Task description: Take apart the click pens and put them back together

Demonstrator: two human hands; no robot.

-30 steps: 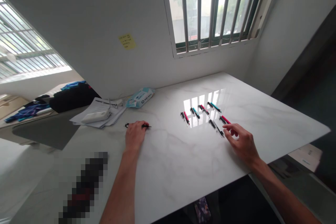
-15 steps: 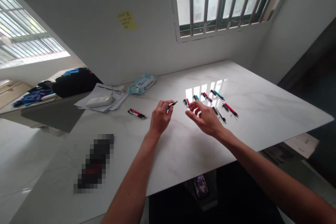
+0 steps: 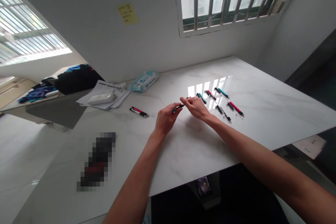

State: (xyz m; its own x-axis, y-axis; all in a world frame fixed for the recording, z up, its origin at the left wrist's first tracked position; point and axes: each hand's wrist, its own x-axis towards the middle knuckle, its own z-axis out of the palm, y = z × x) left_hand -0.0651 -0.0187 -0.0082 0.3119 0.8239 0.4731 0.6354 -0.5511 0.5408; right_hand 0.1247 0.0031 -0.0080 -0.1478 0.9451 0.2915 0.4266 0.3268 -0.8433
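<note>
The left hand [image 3: 166, 119] pinches a teal-and-black pen [image 3: 177, 108] between thumb and fingers, its dark end pointing right. The right hand [image 3: 195, 107] meets that end with bent fingers; whether they grip it cannot be told, as the hand hides the contact. Holding the pen by its teal part probably steadies it and leaves the dark end free for the right hand.

Just beyond and to the right, pen parts lie in small slanting sets: a teal set [image 3: 223, 92] on the far side, a red set [image 3: 236, 108] and a white set [image 3: 223, 113] nearer. Each coloured barrel has a short black piece beside it, presumably so matching parts stay together. Left of the hands, a red pen [image 3: 138, 110] and a white pen [image 3: 136, 112] lie side by side on the desk [image 3: 178, 161], apart from the loose parts, perhaps because they are whole. Farther left, a wipes pack [image 3: 145, 81] rests near the wall.
</note>
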